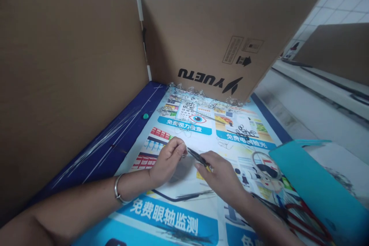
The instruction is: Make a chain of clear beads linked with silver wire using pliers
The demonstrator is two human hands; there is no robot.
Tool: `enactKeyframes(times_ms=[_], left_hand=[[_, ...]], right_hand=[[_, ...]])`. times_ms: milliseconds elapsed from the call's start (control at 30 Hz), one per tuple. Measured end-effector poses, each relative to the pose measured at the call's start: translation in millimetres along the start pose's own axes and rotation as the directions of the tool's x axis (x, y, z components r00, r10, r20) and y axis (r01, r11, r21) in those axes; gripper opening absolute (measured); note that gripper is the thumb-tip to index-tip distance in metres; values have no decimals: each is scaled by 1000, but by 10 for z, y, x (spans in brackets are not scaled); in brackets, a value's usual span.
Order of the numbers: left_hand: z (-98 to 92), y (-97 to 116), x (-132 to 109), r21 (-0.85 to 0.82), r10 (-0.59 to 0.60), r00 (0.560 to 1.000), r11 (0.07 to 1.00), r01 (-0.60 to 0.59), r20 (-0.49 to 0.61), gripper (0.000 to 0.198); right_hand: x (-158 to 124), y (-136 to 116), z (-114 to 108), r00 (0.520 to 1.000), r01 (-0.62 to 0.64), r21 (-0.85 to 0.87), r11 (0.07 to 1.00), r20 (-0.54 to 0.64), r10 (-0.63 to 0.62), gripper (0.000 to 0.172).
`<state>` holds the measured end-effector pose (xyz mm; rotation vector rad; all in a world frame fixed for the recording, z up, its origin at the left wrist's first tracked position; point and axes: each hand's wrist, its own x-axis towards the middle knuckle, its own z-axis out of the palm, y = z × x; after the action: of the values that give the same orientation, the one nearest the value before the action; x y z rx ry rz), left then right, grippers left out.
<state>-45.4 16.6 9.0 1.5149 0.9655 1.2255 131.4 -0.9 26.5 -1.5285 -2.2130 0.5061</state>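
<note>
My left hand is closed in a pinch, with a bit of thin, shiny wire at its fingertips. In my right hand is a pair of pliers with dark jaws and some yellow on the handle. The jaw tips meet the wire at the left fingertips; whether they grip it I cannot tell. Both hands are above a printed poster sheet. Below them lies a black bent strip, with dark thin wires nearer me.
Cardboard panels stand at the left and back. Along the back lie many clear wire pieces. Black wire loops, red-handled scissors and a teal box are on the right. Straight wires and a green round piece lie left.
</note>
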Motion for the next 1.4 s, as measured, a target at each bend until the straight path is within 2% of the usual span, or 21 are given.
enactKeyframes(times_ms=[133,367,833,967,1167,1400], left_hand=[[-30,8,20,51,42,999,998,-41,-18,22],[-52,35,14,150,96,995,985,-90,-36,22],[-39,73,6,297,174,985,940,-166,-3,20],[-37,73,2,278,209,978,939,-202,2,19],[-39,62,-16,247,170,985,955,-165,-1,17],[-45,57,-24,247,194,981,950,-193,20,18]], right_hand=[[7,70,-61,995,69,-225,972,-56,-84,15],[1,71,-88,992,103,-357,928,-29,-121,15],[-18,0,-62,993,109,-437,893,6,-118,11],[-20,0,-64,991,121,-440,890,-2,-136,11],[-27,3,-60,990,121,-467,876,-2,-138,11],[-26,4,-59,988,138,-486,863,5,-155,12]])
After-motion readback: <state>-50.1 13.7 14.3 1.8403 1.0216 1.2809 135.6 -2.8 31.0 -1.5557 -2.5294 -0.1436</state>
